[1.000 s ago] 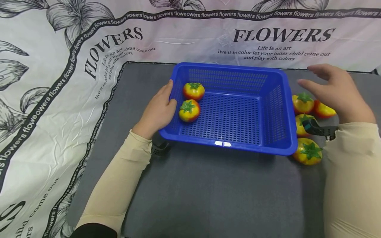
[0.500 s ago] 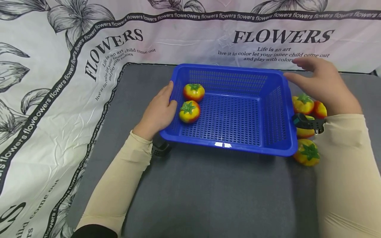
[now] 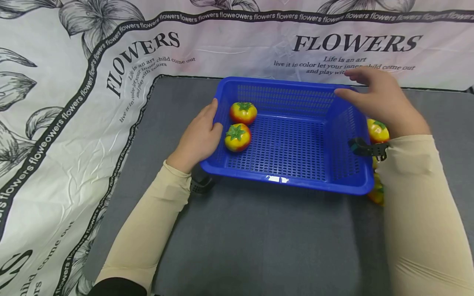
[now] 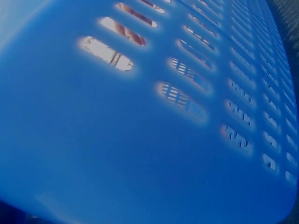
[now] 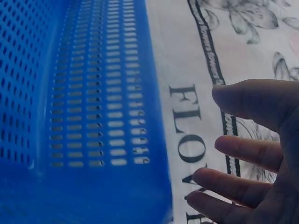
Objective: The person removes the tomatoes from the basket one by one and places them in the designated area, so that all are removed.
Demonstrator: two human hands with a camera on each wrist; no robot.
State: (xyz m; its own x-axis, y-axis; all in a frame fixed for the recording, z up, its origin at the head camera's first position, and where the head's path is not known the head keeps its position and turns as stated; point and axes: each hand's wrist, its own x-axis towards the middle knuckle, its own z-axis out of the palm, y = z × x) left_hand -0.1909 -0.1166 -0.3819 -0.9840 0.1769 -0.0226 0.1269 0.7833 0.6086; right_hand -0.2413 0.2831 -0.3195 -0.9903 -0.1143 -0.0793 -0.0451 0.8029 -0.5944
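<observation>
A blue plastic basket [image 3: 281, 181] with slotted walls stands on the dark grey table. My left hand [image 3: 197, 137] holds its left side, the thumb lying over the rim and the fingers along the outside. Up close in the left wrist view is the outer wall of the basket [image 4: 117, 140]. Inside at the left sit two toy tomatoes [image 3: 243, 112], yellow and red with green leaf tops. Above the far right corner of the basket, my right hand [image 3: 385, 98] is spread with nothing in it; the right wrist view shows its fingers [image 5: 233, 186] apart.
More toy tomatoes [image 3: 377, 130] lie to the right of the basket, partly hidden by my right wrist and sleeve. Behind and to the left runs a white flower-print cloth [image 3: 237, 49] with black lettering. The grey table [image 3: 277, 238] extends in front of the basket.
My right hand has moved left from over the tomatoes to above the basket's far right corner, its sleeve now covering more of them. My left hand and the basket have hardly moved.
</observation>
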